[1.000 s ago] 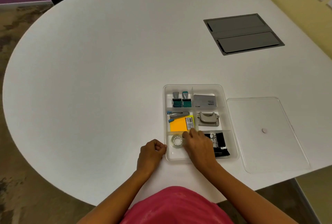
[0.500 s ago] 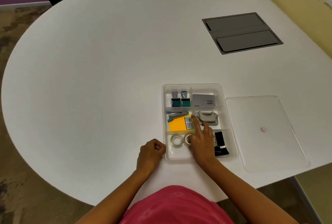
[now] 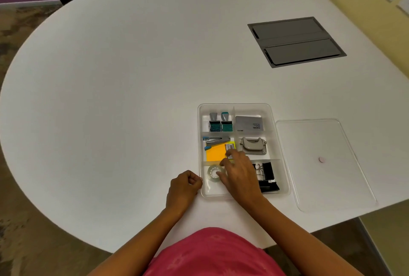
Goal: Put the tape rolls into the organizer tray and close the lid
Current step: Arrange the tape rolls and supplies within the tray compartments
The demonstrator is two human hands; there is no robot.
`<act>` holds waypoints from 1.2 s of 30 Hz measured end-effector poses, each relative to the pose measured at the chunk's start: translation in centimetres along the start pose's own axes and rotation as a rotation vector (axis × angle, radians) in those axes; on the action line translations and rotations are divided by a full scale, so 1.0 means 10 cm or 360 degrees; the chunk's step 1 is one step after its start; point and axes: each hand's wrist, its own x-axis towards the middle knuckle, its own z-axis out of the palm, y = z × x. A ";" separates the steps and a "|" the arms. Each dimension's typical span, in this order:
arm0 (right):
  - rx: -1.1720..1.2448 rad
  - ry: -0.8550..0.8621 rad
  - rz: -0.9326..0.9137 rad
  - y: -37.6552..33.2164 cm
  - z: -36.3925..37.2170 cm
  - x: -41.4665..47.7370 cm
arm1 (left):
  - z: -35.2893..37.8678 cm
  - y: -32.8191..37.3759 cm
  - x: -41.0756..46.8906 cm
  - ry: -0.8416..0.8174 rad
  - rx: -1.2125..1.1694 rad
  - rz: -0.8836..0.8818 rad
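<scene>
The clear organizer tray (image 3: 243,105) sits near the table's front edge. One clear tape roll (image 3: 212,173) lies flat in its front-left compartment. My right hand (image 3: 240,175) reaches into that compartment, fingers curled down and spread, thumb against the roll's right side. The place where a second roll lay is hidden under this hand, so a grip on it cannot be made out. My left hand (image 3: 184,184) is a fist on the table, touching the tray's left wall. The clear lid (image 3: 325,165) lies flat on the table to the right of the tray.
Other tray compartments hold two stamps (image 3: 220,122), a grey box (image 3: 249,123), a stapler and orange sticky notes (image 3: 215,153), a hole punch (image 3: 252,145) and black binder clips (image 3: 266,176). A grey cable hatch (image 3: 295,41) is set into the table at the far right.
My right hand, which had stretched forward over the hole punch and sticky notes, has drawn back left over the tape compartment and now covers the second roll. My left hand stayed put.
</scene>
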 end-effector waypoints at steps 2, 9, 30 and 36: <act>-0.0011 -0.0102 -0.0172 -0.06 0.04 0.02 | 0.01 0.01 0.00 0.0002 0.0004 -0.0006; -0.0274 -0.0405 -0.0164 -0.25 0.11 0.10 | 0.00 0.02 0.00 0.0011 0.0022 -0.0011; -0.0346 -0.0229 0.0058 -0.34 0.11 0.04 | 0.02 0.00 0.03 0.0037 0.0103 0.0006; -0.0100 -0.0119 -0.0073 -0.20 0.14 -0.03 | 0.02 -0.01 0.02 0.0039 0.0073 0.0016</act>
